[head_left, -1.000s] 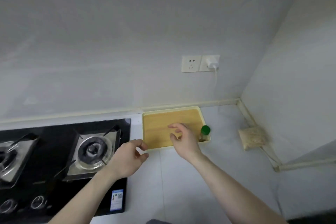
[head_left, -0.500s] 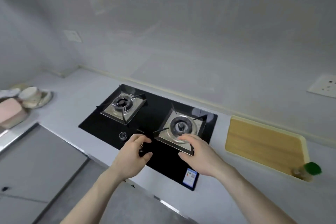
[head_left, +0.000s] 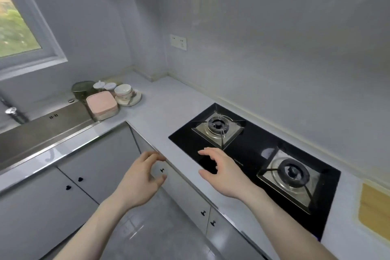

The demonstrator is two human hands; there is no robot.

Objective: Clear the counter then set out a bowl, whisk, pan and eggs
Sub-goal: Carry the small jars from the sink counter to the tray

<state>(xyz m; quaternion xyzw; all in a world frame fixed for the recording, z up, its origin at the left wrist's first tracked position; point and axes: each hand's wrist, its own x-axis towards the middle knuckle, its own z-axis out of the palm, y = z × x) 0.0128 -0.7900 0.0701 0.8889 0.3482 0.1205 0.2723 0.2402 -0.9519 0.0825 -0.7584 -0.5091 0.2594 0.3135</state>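
Chopping board [head_left: 377, 215] cut off by right edge. Sink [head_left: 38, 133] and tap [head_left: 11, 112] cut by left edge. Dishes cluster [head_left: 105, 95] partly overlapping; dark pot behind pink box [head_left: 102, 104], contents can't tell. Both forearms run off bottom.

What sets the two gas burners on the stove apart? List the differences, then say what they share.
1. The far burner sits nearer the sink corner; the near burner sits nearer the wooden cutting board.
2. The right hand hovers just in front of the far burner; the near burner lies beside that wrist.
3. The far burner looks smaller in the head view, being farther off.

Shared: both have a square metal tray and a dark ring, carry no pan, and sit in the black stove top.
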